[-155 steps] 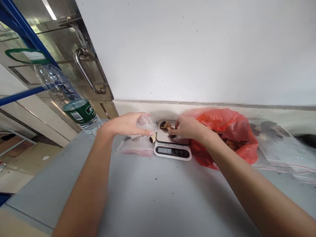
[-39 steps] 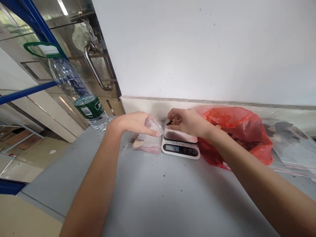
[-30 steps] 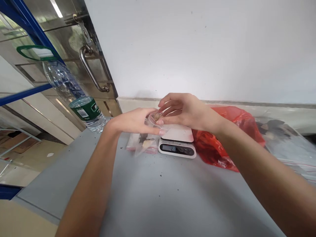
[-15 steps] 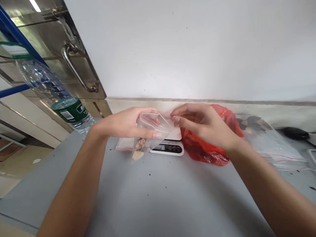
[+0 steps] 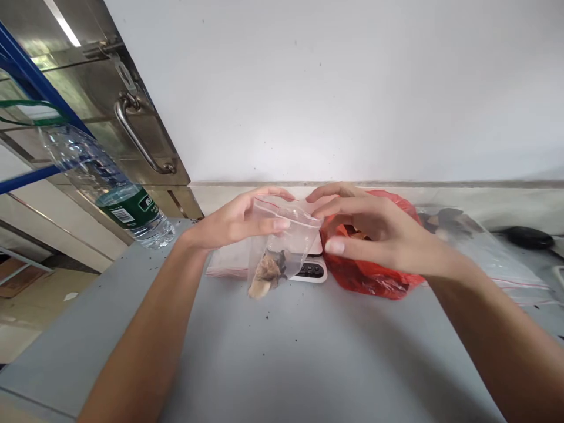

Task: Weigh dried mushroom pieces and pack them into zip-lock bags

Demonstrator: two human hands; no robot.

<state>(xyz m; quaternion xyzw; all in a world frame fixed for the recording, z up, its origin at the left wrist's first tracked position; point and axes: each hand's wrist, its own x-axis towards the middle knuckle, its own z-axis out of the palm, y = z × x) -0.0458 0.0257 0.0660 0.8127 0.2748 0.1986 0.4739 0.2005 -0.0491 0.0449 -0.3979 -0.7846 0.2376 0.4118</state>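
Note:
My left hand [image 5: 247, 222] pinches a clear zip-lock bag [image 5: 291, 249] near its top, with the thumb across the front. Dried brown and pale pieces [image 5: 267, 269] and a dark piece lie in the bag's bottom corner. My right hand [image 5: 368, 226] is beside the bag's upper right corner, its thumb and fingers apart; whether a fingertip touches the bag I cannot tell. Behind the bag is a white kitchen scale [image 5: 311, 273], its display covered by the bag. Right of it, partly behind my right hand, sits an open red plastic bag [image 5: 374, 285] with brownish contents.
Flat zip-lock bags [image 5: 227, 261] lie left of the scale. Further right are a filled clear bag [image 5: 471, 247] and a black object [image 5: 529, 237]. A large water bottle [image 5: 126, 197] stands at the grey table's [image 5: 282, 364] left edge. A white wall rises behind.
The zip-lock bag now hangs more upright and faces me, its contents plainer to see. My right thumb and fingers have spread away from the bag's edge.

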